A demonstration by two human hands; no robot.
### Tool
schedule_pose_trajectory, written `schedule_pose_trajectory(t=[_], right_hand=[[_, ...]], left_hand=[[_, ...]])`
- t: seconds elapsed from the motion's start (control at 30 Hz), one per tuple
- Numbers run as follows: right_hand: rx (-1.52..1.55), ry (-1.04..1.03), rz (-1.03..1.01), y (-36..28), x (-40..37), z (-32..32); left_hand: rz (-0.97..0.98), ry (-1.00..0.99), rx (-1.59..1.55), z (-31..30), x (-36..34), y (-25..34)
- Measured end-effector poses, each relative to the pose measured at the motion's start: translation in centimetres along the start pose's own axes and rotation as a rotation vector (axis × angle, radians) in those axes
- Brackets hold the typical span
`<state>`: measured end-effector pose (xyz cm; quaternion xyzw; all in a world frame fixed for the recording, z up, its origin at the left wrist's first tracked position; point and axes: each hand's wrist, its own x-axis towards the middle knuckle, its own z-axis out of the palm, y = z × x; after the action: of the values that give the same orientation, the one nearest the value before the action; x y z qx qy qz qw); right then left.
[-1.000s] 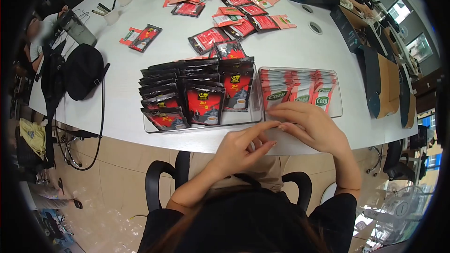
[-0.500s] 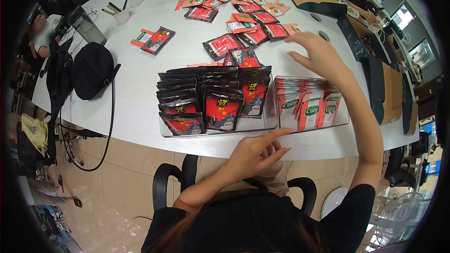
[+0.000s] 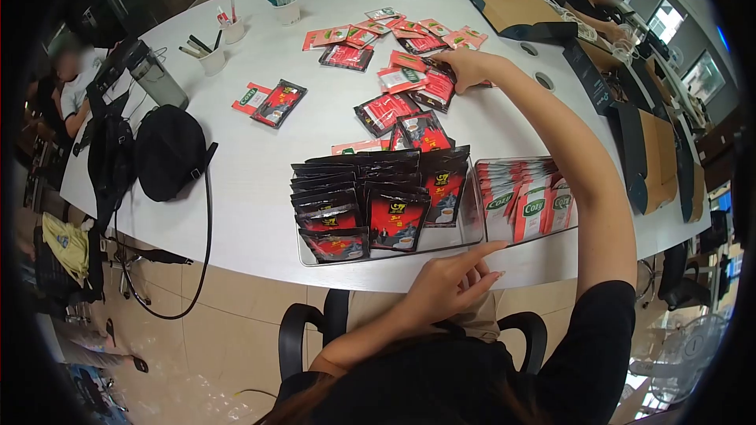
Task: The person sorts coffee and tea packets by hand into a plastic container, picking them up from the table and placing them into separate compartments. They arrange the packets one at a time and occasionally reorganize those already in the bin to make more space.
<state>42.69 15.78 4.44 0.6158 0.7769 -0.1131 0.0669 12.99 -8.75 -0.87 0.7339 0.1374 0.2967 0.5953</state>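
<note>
My right hand (image 3: 468, 69) reaches over the loose sachets, thumb and index finger apart at the edge of a black-and-red coffee sachet (image 3: 435, 96). Its other fingers are partly hidden. My left hand (image 3: 453, 283) hovers at the table's front edge, index finger stretched toward the rim of a clear container, the rest loosely bent, with nothing in it. That clear container (image 3: 543, 234) holds upright pink Cozy tea sachets (image 3: 533, 208). To its left, another clear container (image 3: 335, 261) is filled with rows of black-and-red G7 coffee sachets (image 3: 394, 216).
Loose tea sachets (image 3: 402, 79) and coffee sachets are scattered beyond the containers. Two more sachets (image 3: 279, 103) lie to the left. Pen cups (image 3: 211, 61), a bottle (image 3: 161, 83) and a black bag (image 3: 168, 149) stand further left. Open cardboard boxes (image 3: 512, 0) line the right side, near another person.
My right hand has moved forward and left, from beside the pile onto the sachets. My left hand keeps its pose by the containers. The whole view has shifted slightly.
</note>
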Motion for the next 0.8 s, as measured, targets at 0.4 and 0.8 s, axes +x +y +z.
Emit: schedule_pose_trajectory(t=[0.4,0.8], right_hand=[[-0.164,0.321,0.057,-2.9,-4.5,0.0],[-0.015,0.471,-0.325,-7.8,-5.3,1.5]], left_hand=[[0.031,0.023,-0.007,0.0,-0.1,-0.1],[0.042,0.028,0.004,0.0,-0.1,-0.3]])
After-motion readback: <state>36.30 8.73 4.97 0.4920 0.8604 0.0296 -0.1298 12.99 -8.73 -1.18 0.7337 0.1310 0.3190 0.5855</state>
